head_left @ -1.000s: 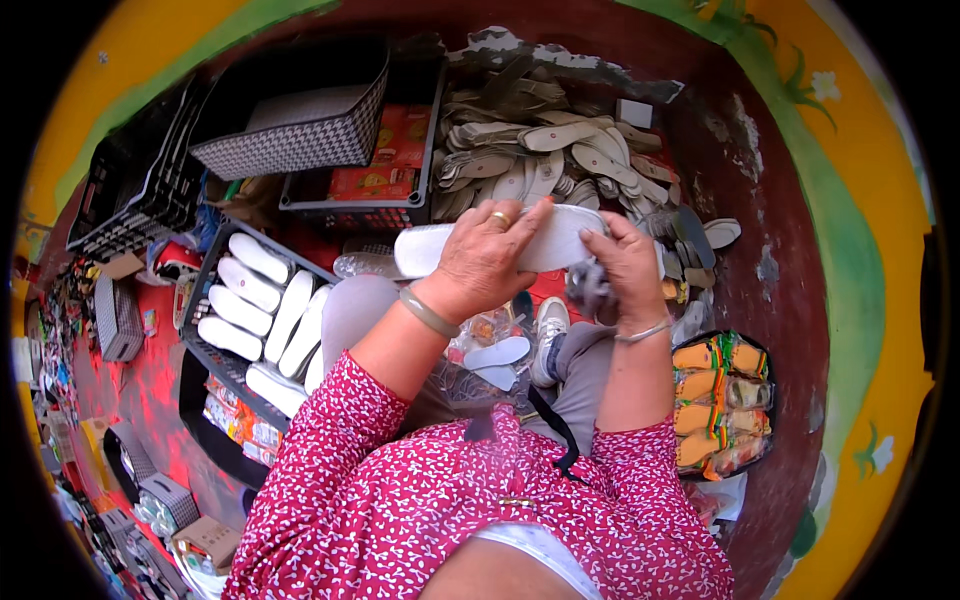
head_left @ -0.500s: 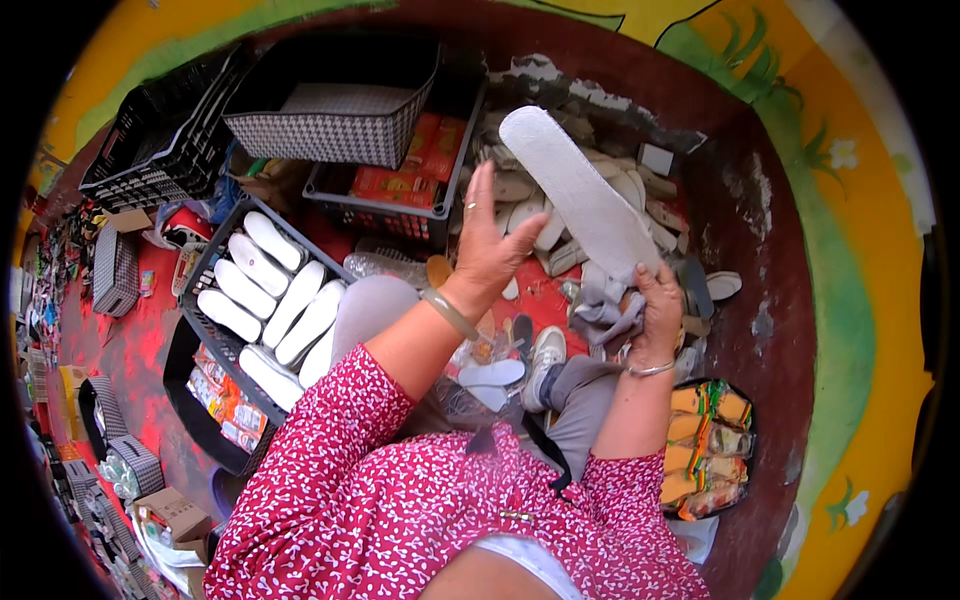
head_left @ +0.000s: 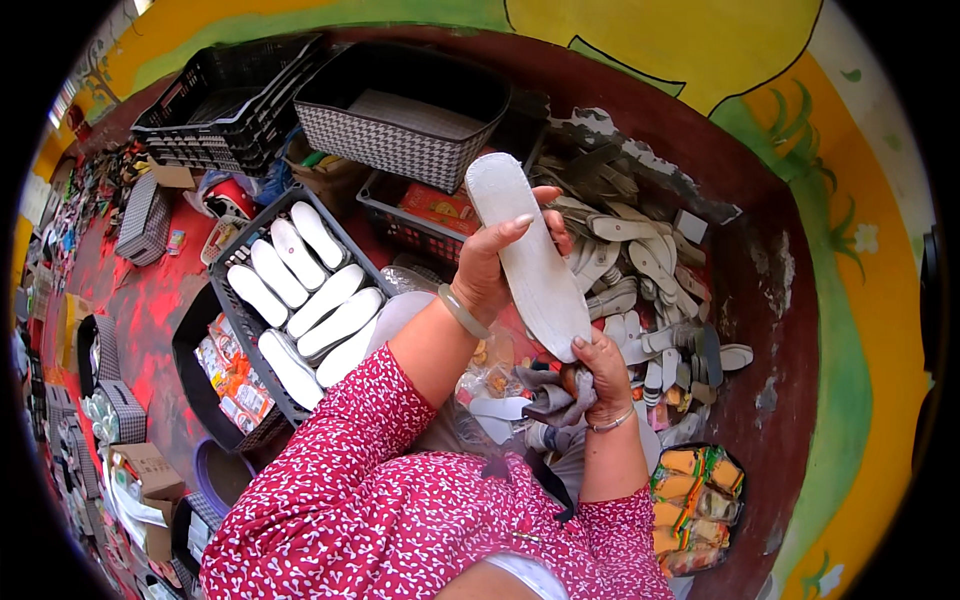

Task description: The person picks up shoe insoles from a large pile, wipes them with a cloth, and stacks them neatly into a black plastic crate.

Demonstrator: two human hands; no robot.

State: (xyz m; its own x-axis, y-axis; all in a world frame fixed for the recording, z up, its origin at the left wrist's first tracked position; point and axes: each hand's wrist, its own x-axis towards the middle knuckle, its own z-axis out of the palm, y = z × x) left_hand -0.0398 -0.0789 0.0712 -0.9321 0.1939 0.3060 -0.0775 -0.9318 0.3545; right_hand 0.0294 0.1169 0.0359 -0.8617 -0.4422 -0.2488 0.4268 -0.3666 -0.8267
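Observation:
A white insole (head_left: 535, 265), long and flat, is held tilted in front of me. My left hand (head_left: 488, 268) is closed round its upper half, thumb on the near edge and fingertips showing past the far edge. At the lower end, my right hand (head_left: 600, 378) pinches the insole. A crumpled grey cloth (head_left: 550, 398) is bunched in that same hand, below the insole. Left of my arms, a dark crate (head_left: 373, 268) carries several white insoles (head_left: 338, 322) laid in rows.
A large heap of loose insoles (head_left: 640, 250) lies beyond my right hand against the wall. A black-and-white patterned basket (head_left: 400, 140) and stacked black crates (head_left: 210, 140) stand at the back. A tray of orange packed insoles (head_left: 690, 505) sits at my right, a purple tub (head_left: 218, 475) at my left.
My left hand, spread and apart from the insole before, has closed round it. My right hand has come lower and left with the insole and cloth. The view has shifted.

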